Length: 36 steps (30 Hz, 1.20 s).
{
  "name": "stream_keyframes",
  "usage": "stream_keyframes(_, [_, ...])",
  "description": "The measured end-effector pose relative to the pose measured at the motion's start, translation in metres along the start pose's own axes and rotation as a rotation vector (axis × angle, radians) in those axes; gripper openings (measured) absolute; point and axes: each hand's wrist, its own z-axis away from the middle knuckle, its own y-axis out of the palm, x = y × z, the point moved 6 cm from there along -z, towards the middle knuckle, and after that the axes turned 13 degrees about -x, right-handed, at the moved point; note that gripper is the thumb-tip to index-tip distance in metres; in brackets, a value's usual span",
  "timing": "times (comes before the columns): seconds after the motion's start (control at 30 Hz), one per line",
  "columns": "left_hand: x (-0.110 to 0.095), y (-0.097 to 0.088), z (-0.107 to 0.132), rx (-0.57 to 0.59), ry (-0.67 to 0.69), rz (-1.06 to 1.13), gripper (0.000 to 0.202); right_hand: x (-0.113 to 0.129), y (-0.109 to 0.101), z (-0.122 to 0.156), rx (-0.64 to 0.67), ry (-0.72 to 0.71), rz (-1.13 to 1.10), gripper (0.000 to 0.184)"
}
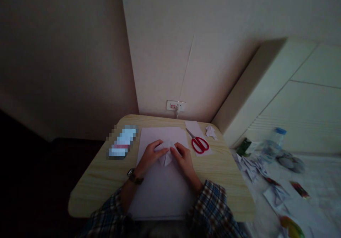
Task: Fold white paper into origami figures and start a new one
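Both hands pinch a small piece of folded white paper [165, 158] over a stack of white sheets [162, 195]. My left hand [152, 155] grips its left side, thumb on top, with a watch and a dark bracelet at the wrist. At the right side, my right hand [184, 155] is closed on the same paper with thumb and forefinger. Creases and a point toward me show on the paper; its underside is hidden. Scissors with red handles [198, 144] lie to the right, on a strip of white paper [194, 126].
A blurred-out phone [123, 142] lies on the left of the wooden table [101, 188]. A folded paper figure [210, 131] sits at the back right. Behind is a wall socket [176, 106] with a plug. To the right, a bottle [275, 142] and paper pieces [250, 168] lie on a bed.
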Motion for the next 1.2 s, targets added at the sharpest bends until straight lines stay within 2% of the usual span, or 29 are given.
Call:
stream_keyframes(0.2, [-0.003,0.003,0.003,0.016,-0.024,0.017,0.025,0.0,-0.003,0.001,-0.021,0.01,-0.022,0.03])
stream_keyframes(0.43, [-0.001,-0.005,0.004,-0.069,-0.06,0.053,0.027,-0.003,0.0,-0.001,0.025,0.032,-0.055,0.027])
stream_keyframes(0.67, [0.004,-0.001,0.003,-0.025,-0.099,0.078,0.035,-0.003,-0.002,-0.003,-0.024,0.027,-0.03,0.03])
stream_keyframes(0.87, [0.002,-0.005,0.002,-0.059,-0.083,-0.015,0.036,-0.005,0.0,-0.002,0.012,0.036,-0.053,0.031])
stream_keyframes(1.0, [0.003,-0.007,0.001,-0.096,-0.074,-0.011,0.037,-0.007,0.003,0.001,0.072,0.038,-0.053,0.023])
stream_keyframes(1.2, [-0.003,-0.005,0.004,-0.053,-0.027,0.024,0.036,-0.002,-0.001,0.001,0.022,0.011,-0.01,0.025])
